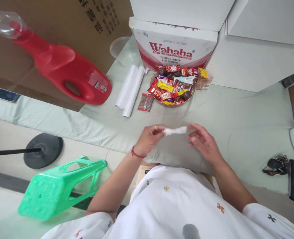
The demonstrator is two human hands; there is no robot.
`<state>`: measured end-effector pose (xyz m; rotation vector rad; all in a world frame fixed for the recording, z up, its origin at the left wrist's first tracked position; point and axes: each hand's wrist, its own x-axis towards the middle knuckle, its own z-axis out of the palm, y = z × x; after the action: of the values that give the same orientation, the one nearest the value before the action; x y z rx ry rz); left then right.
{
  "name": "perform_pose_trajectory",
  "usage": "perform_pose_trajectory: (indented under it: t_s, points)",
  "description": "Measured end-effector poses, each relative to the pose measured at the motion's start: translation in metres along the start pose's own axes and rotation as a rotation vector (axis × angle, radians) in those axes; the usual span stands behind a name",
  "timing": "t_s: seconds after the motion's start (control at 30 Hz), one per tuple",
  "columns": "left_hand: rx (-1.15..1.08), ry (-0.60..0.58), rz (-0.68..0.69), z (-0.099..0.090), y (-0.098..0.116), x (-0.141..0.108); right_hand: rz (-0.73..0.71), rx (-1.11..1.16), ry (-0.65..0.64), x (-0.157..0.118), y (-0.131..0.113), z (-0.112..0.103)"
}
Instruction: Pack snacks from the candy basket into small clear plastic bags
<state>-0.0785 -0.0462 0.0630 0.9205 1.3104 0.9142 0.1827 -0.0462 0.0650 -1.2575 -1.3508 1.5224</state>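
Note:
Between my two hands, over the front of the cloth-covered table, stretches a thin crumpled white strip [175,130] that looks like twisted tissue or a wrapper. My left hand [150,139] is closed, pinching its left end between thumb and fingers. At the strip's right end, my right hand [203,142] has its fingers apart, with the index fingertip beside or just touching it; contact is hard to tell. Beyond my hands sits a round dish [170,103] heaped with wrapped sweets [173,84]. A small red-brown packet [145,102] lies left of the dish.
Two white paper rolls [130,91] lie left of the sweets. Behind stands a Wahaha water carton [175,46]. At left are a red jug [69,73] and a cardboard box [62,20]; a green stool [59,189] is on the floor. Keys [276,165] rest at right.

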Motion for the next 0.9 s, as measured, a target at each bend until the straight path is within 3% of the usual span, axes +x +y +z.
perform_pose_trajectory:
  t_s: [0.07,0.13,0.27,0.37,0.43,0.53,0.63,0.7,0.77,0.8,0.9]
  points:
    - [-0.038,-0.052,-0.038,0.016,-0.010,-0.012,0.011,0.065,-0.115,0.014,-0.004,0.022]
    - [0.046,-0.034,-0.048,0.019,-0.016,-0.015,0.064,0.046,-0.145,0.023,-0.006,0.031]
    - [0.216,0.035,-0.018,0.003,-0.018,-0.018,0.174,0.138,0.055,0.031,-0.008,0.014]
    - [0.241,0.001,0.058,-0.007,-0.017,-0.024,0.269,0.262,0.199,0.029,-0.006,-0.005]
    - [0.342,-0.002,0.178,-0.007,-0.016,-0.029,0.331,0.264,0.224,0.025,-0.003,-0.013]
    - [0.667,-0.023,0.521,0.002,-0.017,-0.039,0.361,0.251,0.280,0.019,0.005,-0.019]
    - [0.960,-0.197,0.844,0.017,-0.024,-0.048,0.287,0.323,0.342,0.019,0.007,-0.020]
    - [0.962,-0.320,0.927,0.028,-0.031,-0.053,0.233,0.385,0.322,0.022,0.003,-0.020]
    - [0.795,-0.325,0.879,0.035,-0.038,-0.054,0.217,0.415,0.245,0.025,-0.003,-0.019]
    - [0.670,-0.266,0.800,0.037,-0.040,-0.053,0.222,0.415,0.202,0.027,-0.006,-0.018]
    - [0.253,0.056,0.466,0.040,-0.039,-0.042,0.257,0.368,0.091,0.031,-0.013,-0.013]
